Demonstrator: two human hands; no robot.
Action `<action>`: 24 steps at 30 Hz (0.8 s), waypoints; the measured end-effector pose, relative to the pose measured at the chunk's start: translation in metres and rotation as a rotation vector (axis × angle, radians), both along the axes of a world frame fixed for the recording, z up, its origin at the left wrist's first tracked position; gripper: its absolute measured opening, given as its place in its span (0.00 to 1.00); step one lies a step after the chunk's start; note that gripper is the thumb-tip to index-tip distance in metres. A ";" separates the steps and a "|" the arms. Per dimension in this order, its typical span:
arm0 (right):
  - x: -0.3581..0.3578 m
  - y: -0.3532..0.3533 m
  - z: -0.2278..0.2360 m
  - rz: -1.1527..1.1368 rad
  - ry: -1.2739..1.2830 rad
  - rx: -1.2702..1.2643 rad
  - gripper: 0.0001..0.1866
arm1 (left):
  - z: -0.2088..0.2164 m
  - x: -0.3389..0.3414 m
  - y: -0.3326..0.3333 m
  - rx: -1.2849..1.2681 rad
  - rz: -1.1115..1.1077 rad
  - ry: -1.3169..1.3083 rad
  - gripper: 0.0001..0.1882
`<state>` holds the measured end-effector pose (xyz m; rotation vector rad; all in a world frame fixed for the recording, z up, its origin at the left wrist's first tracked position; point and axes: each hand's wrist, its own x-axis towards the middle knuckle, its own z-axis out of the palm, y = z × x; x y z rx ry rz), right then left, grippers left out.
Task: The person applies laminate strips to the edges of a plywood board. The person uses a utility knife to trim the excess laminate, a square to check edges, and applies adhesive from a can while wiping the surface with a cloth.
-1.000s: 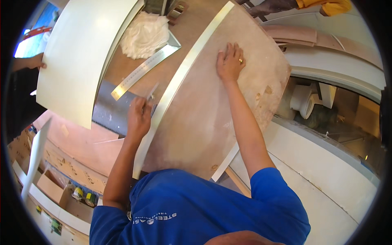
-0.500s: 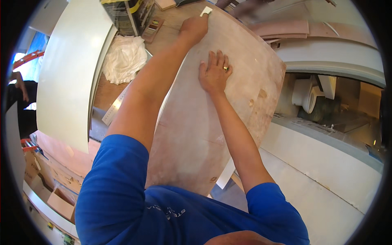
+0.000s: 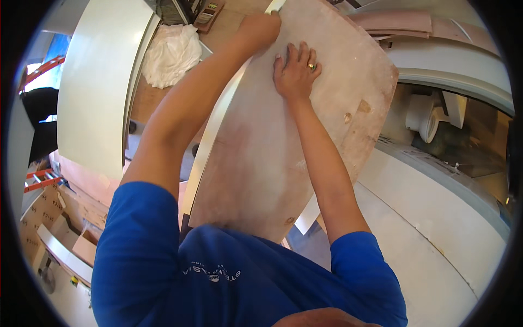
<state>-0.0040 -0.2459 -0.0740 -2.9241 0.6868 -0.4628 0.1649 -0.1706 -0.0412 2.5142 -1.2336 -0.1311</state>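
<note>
A large wooden panel (image 3: pixel 245 147), with a worn pinkish-grey face, lies in front of me, its near end close to my shirt. Along its left side runs a pale strip (image 3: pixel 218 117). My left hand (image 3: pixel 261 32) is closed at the far left edge of the panel. A small pale flat piece (image 3: pixel 276 5) pokes out past the fingers; its exact kind is hard to make out. My right hand (image 3: pixel 297 71), wearing a ring, rests on the panel's face with fingers spread, holding nothing.
Left of the panel are a crumpled white cloth (image 3: pixel 173 54) and a tall pale curved sheet (image 3: pixel 98 87). A dark can (image 3: pixel 173 10) and a small brown-cased item (image 3: pixel 209 15) are beyond. Orange ladder parts (image 3: pixel 42 180) stand far left; a white toilet (image 3: pixel 427 122) shows at right.
The view has shifted, with the panel sitting slightly right and more of its pale left edge showing. My left hand remains closed at that edge; my right hand stays flat on the panel.
</note>
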 end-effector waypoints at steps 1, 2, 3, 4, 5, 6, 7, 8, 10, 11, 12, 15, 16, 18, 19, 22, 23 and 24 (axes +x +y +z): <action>0.001 -0.001 -0.001 -0.005 0.001 0.010 0.28 | 0.001 -0.016 0.017 -0.005 0.014 0.011 0.17; -0.001 -0.001 -0.001 -0.008 0.008 0.019 0.28 | 0.008 -0.032 0.036 0.044 0.022 0.099 0.17; -0.005 -0.002 -0.001 -0.022 0.028 0.024 0.28 | 0.018 -0.051 0.055 0.091 0.027 0.189 0.17; -0.005 -0.003 -0.002 -0.030 0.041 0.029 0.29 | 0.016 -0.077 0.084 0.098 0.042 0.183 0.19; -0.002 -0.002 -0.001 -0.038 0.046 0.035 0.29 | 0.015 -0.101 0.113 0.106 0.058 0.168 0.22; 0.000 -0.001 -0.001 -0.040 0.053 0.046 0.29 | 0.030 -0.116 0.134 0.186 0.064 0.253 0.24; -0.003 0.000 0.000 -0.039 0.069 0.055 0.30 | 0.044 -0.133 0.153 0.264 0.072 0.349 0.25; -0.001 0.001 0.003 -0.030 0.074 0.058 0.30 | 0.049 -0.146 0.170 0.255 0.053 0.294 0.25; 0.001 0.001 0.001 -0.032 0.074 0.065 0.30 | 0.055 -0.166 0.198 0.225 0.067 0.263 0.24; 0.000 0.004 0.000 -0.034 0.080 0.072 0.30 | 0.056 -0.176 0.214 0.211 0.100 0.292 0.24; 0.003 0.003 -0.001 -0.025 0.070 0.067 0.30 | 0.059 -0.185 0.230 0.198 0.133 0.321 0.23; 0.000 0.000 0.002 -0.030 0.046 0.075 0.30 | 0.093 -0.203 0.281 0.164 0.403 0.437 0.17; 0.000 -0.001 0.002 -0.022 0.026 0.084 0.29 | 0.090 -0.209 0.301 0.057 0.487 0.585 0.14; -0.005 -0.002 0.000 -0.016 -0.007 0.104 0.29 | 0.065 -0.232 0.342 -0.168 0.645 0.887 0.10; -0.004 -0.004 -0.003 -0.011 -0.027 0.116 0.30 | 0.051 -0.250 0.351 -0.376 0.725 0.950 0.10; 0.009 -0.030 -0.002 0.309 -0.061 0.303 0.35 | -0.011 -0.293 0.385 -0.523 0.673 1.010 0.10; 0.021 -0.032 0.004 0.465 -0.067 0.392 0.38 | -0.006 -0.294 0.378 -0.577 0.654 1.104 0.11; 0.033 -0.032 0.009 0.562 0.022 0.379 0.40 | -0.002 -0.294 0.373 -0.563 0.661 1.165 0.11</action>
